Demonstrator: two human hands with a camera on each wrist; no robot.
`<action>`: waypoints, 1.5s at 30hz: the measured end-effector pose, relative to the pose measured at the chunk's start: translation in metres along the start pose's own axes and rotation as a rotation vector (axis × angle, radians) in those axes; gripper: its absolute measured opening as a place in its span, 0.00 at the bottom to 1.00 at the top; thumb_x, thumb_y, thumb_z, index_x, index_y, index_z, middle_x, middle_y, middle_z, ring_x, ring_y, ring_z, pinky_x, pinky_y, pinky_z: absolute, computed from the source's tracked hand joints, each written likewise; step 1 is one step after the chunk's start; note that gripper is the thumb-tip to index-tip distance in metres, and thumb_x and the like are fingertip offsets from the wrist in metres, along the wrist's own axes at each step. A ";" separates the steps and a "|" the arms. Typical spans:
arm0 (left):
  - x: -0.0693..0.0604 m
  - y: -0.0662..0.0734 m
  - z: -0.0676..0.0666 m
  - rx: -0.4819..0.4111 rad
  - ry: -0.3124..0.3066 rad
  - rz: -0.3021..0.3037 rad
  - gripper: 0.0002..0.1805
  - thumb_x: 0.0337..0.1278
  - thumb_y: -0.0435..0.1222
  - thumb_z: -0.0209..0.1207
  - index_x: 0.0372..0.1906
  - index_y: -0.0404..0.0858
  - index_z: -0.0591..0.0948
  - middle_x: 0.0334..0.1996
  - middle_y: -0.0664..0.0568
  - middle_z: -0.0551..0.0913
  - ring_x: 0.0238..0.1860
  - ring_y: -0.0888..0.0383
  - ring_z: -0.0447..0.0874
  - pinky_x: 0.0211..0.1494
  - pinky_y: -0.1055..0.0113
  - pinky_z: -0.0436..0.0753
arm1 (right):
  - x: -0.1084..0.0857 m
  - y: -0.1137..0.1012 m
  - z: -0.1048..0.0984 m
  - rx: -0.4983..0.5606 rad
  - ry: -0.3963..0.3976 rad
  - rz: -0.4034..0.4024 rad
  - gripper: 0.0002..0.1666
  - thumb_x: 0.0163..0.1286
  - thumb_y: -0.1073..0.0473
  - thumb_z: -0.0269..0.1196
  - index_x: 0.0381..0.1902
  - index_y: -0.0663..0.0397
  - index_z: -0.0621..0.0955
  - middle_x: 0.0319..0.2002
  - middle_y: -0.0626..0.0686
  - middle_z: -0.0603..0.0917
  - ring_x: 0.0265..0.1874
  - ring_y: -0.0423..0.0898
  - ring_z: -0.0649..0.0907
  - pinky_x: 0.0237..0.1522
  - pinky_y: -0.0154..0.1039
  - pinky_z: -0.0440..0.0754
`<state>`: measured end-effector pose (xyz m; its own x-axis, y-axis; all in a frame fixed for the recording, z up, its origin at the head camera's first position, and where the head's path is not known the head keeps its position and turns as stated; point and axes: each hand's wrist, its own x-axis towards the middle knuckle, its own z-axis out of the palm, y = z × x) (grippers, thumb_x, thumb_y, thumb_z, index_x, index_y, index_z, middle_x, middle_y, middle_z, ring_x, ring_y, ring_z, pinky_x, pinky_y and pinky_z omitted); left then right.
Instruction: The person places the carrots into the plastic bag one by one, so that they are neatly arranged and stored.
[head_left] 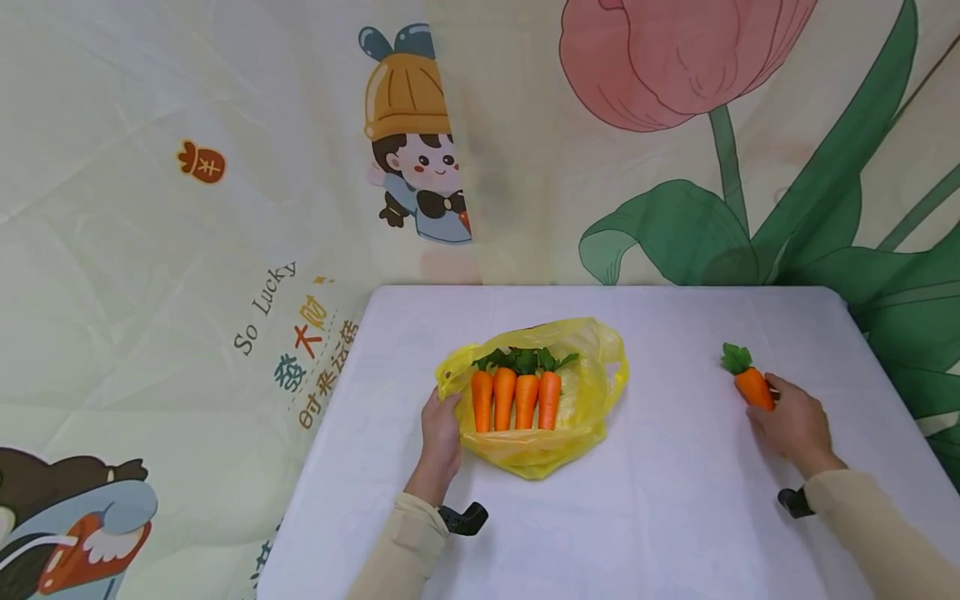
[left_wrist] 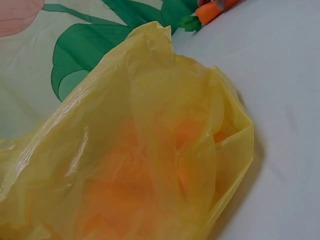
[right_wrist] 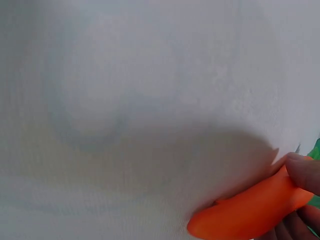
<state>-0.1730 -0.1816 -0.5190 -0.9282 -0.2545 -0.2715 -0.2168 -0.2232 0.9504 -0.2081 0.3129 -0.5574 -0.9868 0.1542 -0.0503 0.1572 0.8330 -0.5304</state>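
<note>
A yellow plastic bag (head_left: 536, 457) lies spread on the table, its mouth turned up, with several orange carrots (head_left: 527, 400) side by side in it. Their green tops point to the back. My left hand (head_left: 441, 433) grips the bag's left edge. In the left wrist view the bag (left_wrist: 120, 100) fills much of the picture, the carrots only an orange blur through the film. Off to the right, my right hand (head_left: 798, 423) holds one more carrot (head_left: 752, 387), leafy end away from me. The right wrist view shows that carrot (right_wrist: 245, 215) between thumb and fingers, close over the tabletop.
A white-covered table (head_left: 667, 517) carries all of this. Behind it hangs a printed cloth (head_left: 517, 167) with a large flower and cartoon figures. Dark wrist devices (head_left: 467, 519) are on both wrists.
</note>
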 end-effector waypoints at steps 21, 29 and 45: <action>-0.001 0.003 0.002 0.009 -0.024 0.025 0.28 0.78 0.35 0.40 0.78 0.39 0.59 0.76 0.51 0.62 0.75 0.53 0.57 0.78 0.54 0.56 | -0.034 -0.056 -0.008 0.357 -0.226 0.080 0.39 0.71 0.61 0.66 0.74 0.68 0.64 0.68 0.73 0.66 0.61 0.71 0.74 0.52 0.54 0.84; -0.002 0.001 0.002 0.021 -0.016 0.027 0.28 0.78 0.34 0.40 0.78 0.37 0.59 0.76 0.49 0.61 0.76 0.52 0.56 0.79 0.52 0.55 | -0.045 -0.082 -0.007 0.571 -0.390 0.084 0.46 0.70 0.49 0.68 0.76 0.64 0.62 0.70 0.70 0.65 0.62 0.66 0.75 0.59 0.52 0.80; -0.004 0.000 0.004 0.031 0.001 -0.006 0.29 0.77 0.34 0.42 0.78 0.34 0.59 0.76 0.46 0.61 0.76 0.49 0.56 0.79 0.50 0.54 | -0.052 -0.148 0.010 0.933 -0.623 0.093 0.48 0.67 0.52 0.70 0.76 0.61 0.61 0.69 0.63 0.70 0.60 0.55 0.78 0.66 0.52 0.74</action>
<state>-0.1706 -0.1764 -0.5170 -0.9265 -0.2545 -0.2772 -0.2313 -0.1959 0.9529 -0.1804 0.1760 -0.4850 -0.8617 -0.3146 -0.3980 0.3978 0.0681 -0.9150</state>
